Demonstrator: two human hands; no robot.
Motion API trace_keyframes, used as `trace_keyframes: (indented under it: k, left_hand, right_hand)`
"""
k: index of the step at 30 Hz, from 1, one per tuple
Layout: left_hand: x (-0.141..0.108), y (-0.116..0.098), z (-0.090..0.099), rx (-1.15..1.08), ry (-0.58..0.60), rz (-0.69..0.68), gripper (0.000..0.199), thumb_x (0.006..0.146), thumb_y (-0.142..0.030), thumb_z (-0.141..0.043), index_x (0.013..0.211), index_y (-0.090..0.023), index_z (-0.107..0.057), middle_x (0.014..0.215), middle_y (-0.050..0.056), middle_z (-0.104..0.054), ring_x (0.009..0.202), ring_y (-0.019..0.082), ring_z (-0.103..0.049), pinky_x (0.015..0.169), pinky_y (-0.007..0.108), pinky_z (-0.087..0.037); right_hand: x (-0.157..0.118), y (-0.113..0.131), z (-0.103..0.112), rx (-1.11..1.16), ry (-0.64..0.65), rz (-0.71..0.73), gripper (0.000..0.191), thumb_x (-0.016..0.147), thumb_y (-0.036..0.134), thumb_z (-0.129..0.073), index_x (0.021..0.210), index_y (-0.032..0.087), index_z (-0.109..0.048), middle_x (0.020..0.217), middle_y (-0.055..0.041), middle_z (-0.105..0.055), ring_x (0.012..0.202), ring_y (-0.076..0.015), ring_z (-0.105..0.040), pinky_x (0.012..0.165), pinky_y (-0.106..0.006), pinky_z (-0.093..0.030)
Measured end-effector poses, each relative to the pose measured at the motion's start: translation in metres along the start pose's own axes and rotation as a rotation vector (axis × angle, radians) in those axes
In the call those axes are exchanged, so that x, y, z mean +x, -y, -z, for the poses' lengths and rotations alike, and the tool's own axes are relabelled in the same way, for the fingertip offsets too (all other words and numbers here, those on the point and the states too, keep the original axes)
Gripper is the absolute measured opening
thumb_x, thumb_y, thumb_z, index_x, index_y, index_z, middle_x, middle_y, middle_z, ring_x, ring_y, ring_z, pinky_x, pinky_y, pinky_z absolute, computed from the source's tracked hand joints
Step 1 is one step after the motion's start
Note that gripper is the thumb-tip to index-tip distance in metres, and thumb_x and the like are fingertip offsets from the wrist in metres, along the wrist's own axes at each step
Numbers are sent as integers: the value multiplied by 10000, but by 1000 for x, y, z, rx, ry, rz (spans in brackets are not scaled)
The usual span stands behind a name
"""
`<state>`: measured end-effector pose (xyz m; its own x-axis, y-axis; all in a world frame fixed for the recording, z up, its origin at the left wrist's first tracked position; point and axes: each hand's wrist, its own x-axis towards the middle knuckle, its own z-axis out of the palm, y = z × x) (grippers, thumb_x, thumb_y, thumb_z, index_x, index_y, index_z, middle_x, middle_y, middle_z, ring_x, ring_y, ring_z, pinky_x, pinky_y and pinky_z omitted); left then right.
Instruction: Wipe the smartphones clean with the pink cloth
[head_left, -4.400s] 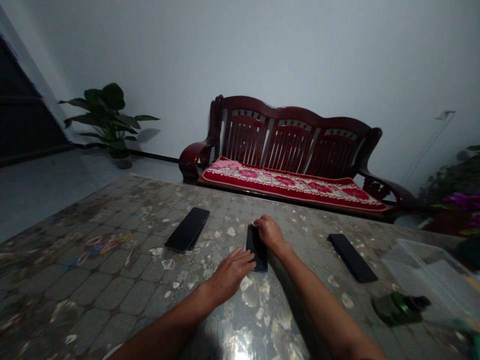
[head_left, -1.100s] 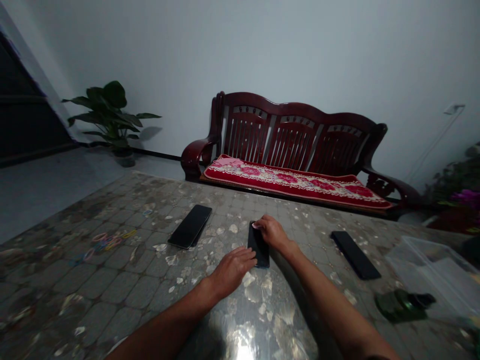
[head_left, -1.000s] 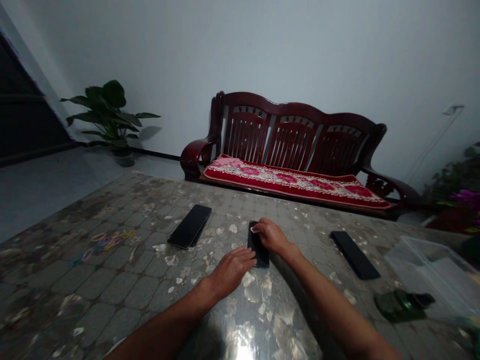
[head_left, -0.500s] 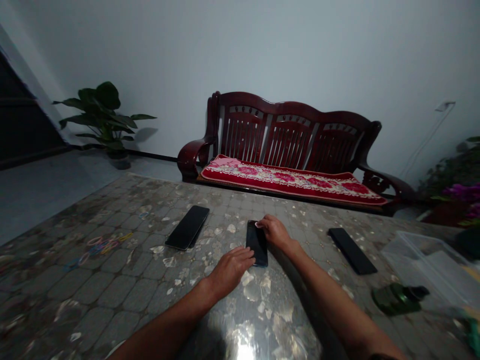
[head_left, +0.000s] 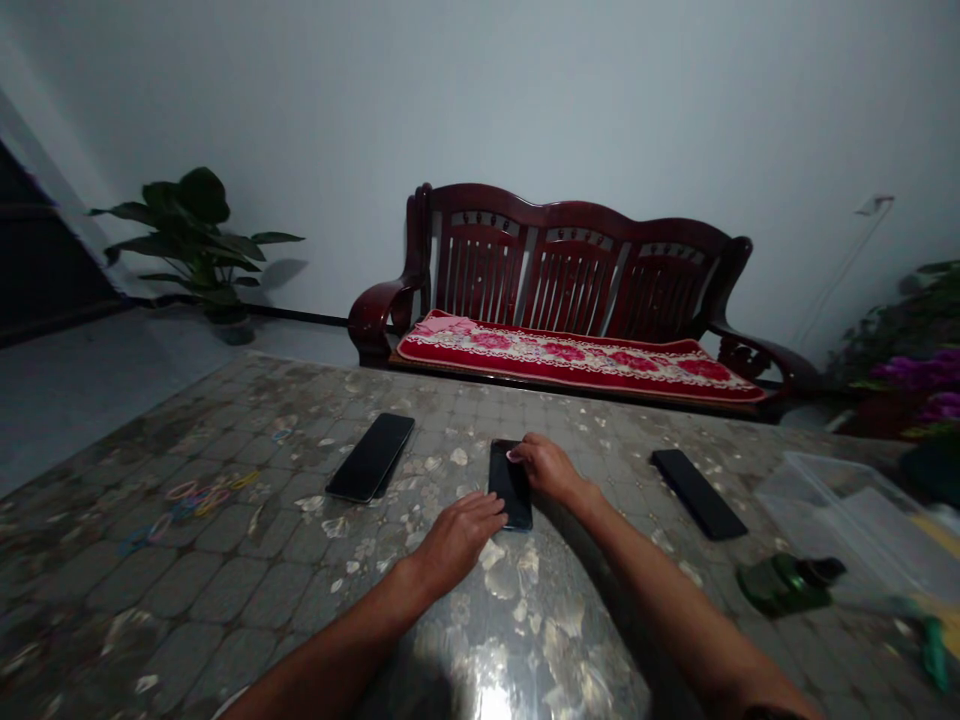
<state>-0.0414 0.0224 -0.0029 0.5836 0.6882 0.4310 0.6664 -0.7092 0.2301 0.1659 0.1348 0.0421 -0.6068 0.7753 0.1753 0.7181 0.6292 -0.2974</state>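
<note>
Loops (head_left: 199, 496) of coloured band lie loose in a small tangle on the patterned tabletop (head_left: 232, 585), well apart from either hand and, it seems, no part of what is under way. Right of them a dark phone (head_left: 373, 456) lies flat and slanted, with no hand on it; nothing visible tells whether it has been dealt with or is waiting. Next comes the left hand (head_left: 463, 528), palm down with its fingers extended and close together, fingertips resting on the near left edge of the middle phone (head_left: 514, 494) as if to steady it. That phone lies flat on the table between the two hands, its dark face up, and it looks to be the piece being worked on, partway through rather than finished. Over its far end the right hand (head_left: 547, 468) is curled, thumb and fingers apparently pinching a pale scrap (head_left: 512, 456) against the surface; the scrap is too small to identify. Farther right another phone (head_left: 699, 494) lies apart and untouched, its own progress equally impossible to judge. A green bottle (head_left: 780, 584) and a clear plastic box (head_left: 810, 478) stand at the right, neither in use.
</note>
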Motion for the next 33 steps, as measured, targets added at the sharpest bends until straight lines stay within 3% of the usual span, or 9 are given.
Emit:
trace_keyframes:
  k: [5,12,19,26,33]
  left_hand:
    - [1,0,0,4,7,11,385,871,1,-514,1147,-179,-715,1235,103,-710,1179,235,-660,1061,443,-503]
    - [1,0,2,-3,13,10,398,872,-2,-519,1166,-193,-708,1252,95,-702,1196,231,-649,1068,438,-499]
    - [0,2,-2,-7,-7,-7,392,867,2,-512,1144,-185,-715,1232,100,-712,1180,227,-659,1065,430,-502]
    - [0,2,0,-12,20,4,419,861,-4,-517,1179,-204,-703,1259,88,-701,1206,222,-642,1076,430,-492]
    - [-1,3,-1,-11,10,0,399,868,-9,-519,1162,-202,-708,1243,87,-708,1205,222,-643,1076,426,-493]
  right_hand:
    - [-11,3,2,58,51,84,310,841,36,-540,1006,183,-757,938,-66,-677,925,-178,-621,809,-241,-450]
    - [-5,12,1,40,-18,-47,303,872,43,-505,991,163,-757,937,-88,-672,903,-187,-622,803,-250,-457]
    - [-22,21,-1,61,31,57,327,802,21,-529,988,173,-751,903,-64,-655,883,-174,-618,770,-232,-454]
    - [-1,16,-5,59,-36,-72,304,854,38,-518,1011,166,-746,960,-89,-673,924,-184,-628,813,-252,-468]
    - [-16,20,3,91,65,81,345,798,22,-533,1005,178,-760,907,-63,-665,879,-174,-625,767,-236,-463]
